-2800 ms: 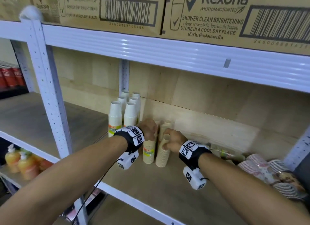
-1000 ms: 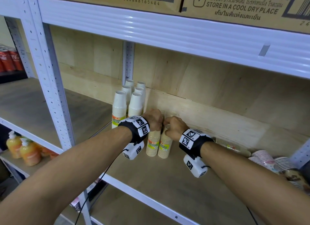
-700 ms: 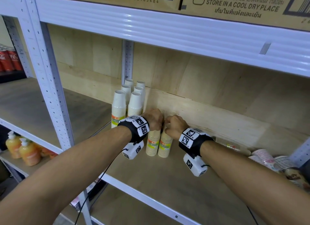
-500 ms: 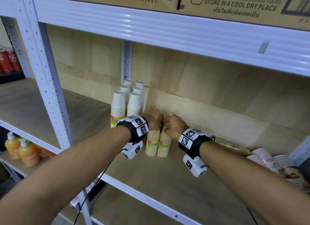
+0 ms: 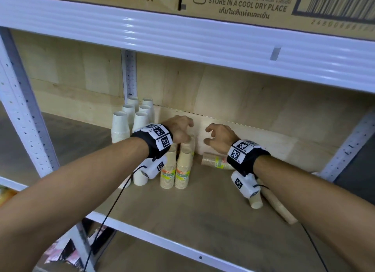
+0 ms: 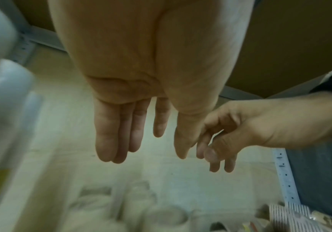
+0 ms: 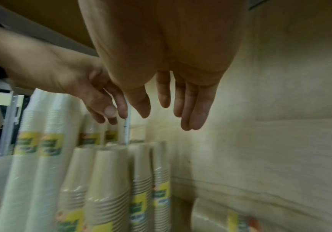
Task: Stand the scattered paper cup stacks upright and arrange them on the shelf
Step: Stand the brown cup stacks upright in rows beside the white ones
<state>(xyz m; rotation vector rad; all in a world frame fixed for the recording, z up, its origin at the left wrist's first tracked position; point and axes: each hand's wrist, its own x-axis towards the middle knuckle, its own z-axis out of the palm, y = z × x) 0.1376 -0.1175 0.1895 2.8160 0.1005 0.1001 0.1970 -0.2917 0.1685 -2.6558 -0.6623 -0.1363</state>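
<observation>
Two tan cup stacks (image 5: 183, 168) with yellow labels stand upright side by side on the wooden shelf (image 5: 203, 221), next to several upright white stacks (image 5: 129, 119) at the back left. My left hand (image 5: 187, 132) hovers just above the tan stacks, fingers relaxed and holding nothing. My right hand (image 5: 208, 135) hangs to their right, also holding nothing. In the wrist views the left hand (image 6: 145, 150) and right hand (image 7: 167, 116) show straight, loose fingers, with the tan stacks (image 7: 109, 180) below. Another tan stack (image 5: 215, 162) lies on its side behind my right wrist. A further tan stack (image 5: 278, 206) lies under my right forearm.
A white metal beam (image 5: 182, 38) carrying cardboard boxes (image 5: 243, 4) runs close overhead. White uprights stand at the left (image 5: 24, 113) and far right (image 5: 349, 146). Plywood backs the shelf. Striped patterned cups (image 6: 292, 215) lie at the right end.
Both hands have let go of the two tan stacks and lifted off them. The right hand has drifted right, uncovering the stack lying against the back wall.
</observation>
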